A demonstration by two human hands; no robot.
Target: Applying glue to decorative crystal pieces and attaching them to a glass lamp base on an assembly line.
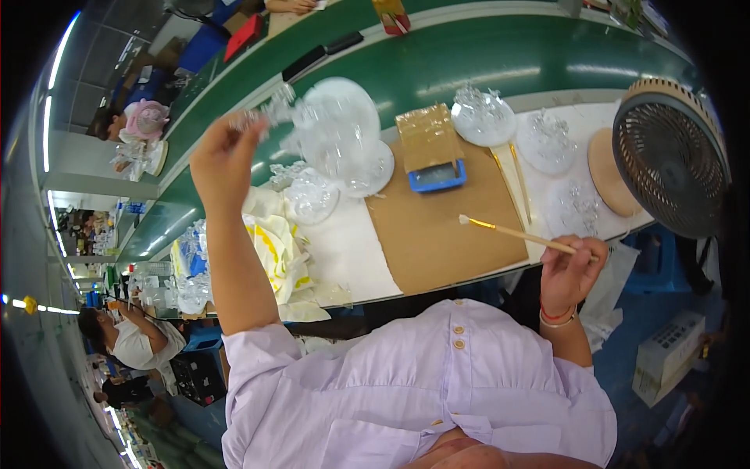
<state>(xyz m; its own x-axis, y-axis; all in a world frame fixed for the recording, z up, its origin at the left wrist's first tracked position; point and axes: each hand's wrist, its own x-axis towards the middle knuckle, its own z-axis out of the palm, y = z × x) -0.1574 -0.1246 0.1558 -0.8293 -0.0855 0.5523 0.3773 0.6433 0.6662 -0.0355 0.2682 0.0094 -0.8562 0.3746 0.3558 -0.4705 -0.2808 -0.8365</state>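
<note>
My right hand (566,277) grips a thin wooden-handled brush (516,233) near its rear end; its pale bristles point left over a brown cardboard sheet (445,242). Raised at the left, my left hand (223,156) pinches a clear, jagged plastic piece (275,108), partly hidden by the fingers and smeared by motion. Close to that piece are a white round disc (367,109) and clear plastic parts (322,148). At the back of the cardboard stands a blue tray (439,186), half covered by a taped cardboard flap (428,137).
Two more brushes (522,184) lie right of the cardboard. White discs (484,129) bearing clear pieces stand behind them. A dark fan (668,156) occupies the right end. Crumpled yellow-and-white sheets (277,254) lie at left. Beyond runs a green conveyor belt (469,55). Other people work farther left.
</note>
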